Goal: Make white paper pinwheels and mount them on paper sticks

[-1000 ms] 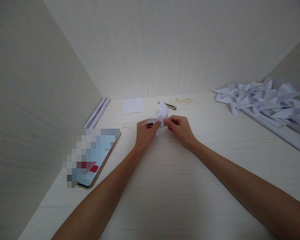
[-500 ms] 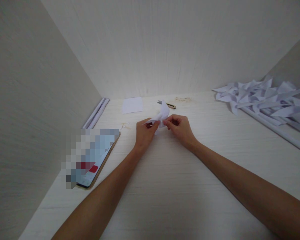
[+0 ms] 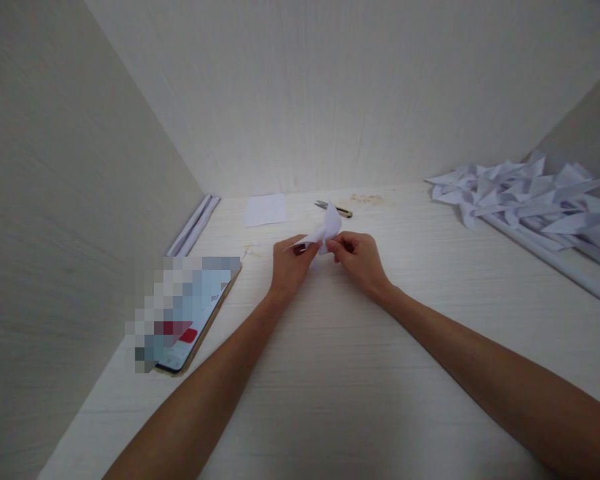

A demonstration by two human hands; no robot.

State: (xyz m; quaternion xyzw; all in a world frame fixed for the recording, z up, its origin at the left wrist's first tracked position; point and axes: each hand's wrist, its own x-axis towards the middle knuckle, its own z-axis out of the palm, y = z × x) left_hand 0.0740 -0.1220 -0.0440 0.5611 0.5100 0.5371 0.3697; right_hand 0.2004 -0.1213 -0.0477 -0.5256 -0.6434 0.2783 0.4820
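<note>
A white paper pinwheel point(image 3: 332, 224) with curled blades is held above the middle of the table. My left hand point(image 3: 289, 268) is closed on its left side, thumb pressed near the centre. From the right, my right hand point(image 3: 361, 261) pinches at the lower centre with thumb and forefinger. Any small piece between those fingertips is hidden. Just behind the pinwheel lie thread snips point(image 3: 344, 211), their blades pointing left and partly covered by the paper.
A square paper sheet point(image 3: 266, 211) lies at the back. Paper rolls point(image 3: 195, 223) and a phone point(image 3: 207, 308) lie left. Small pale sticks point(image 3: 253, 250) are near my left hand, and tiny tan bits point(image 3: 366, 199) lie behind. Pinwheels with paper sticks point(image 3: 520, 193) are heaped right.
My right fingertips have drawn slightly back and curled more at the pinwheel's centre. The upright blade has tilted a little to the right. My left hand keeps its hold.
</note>
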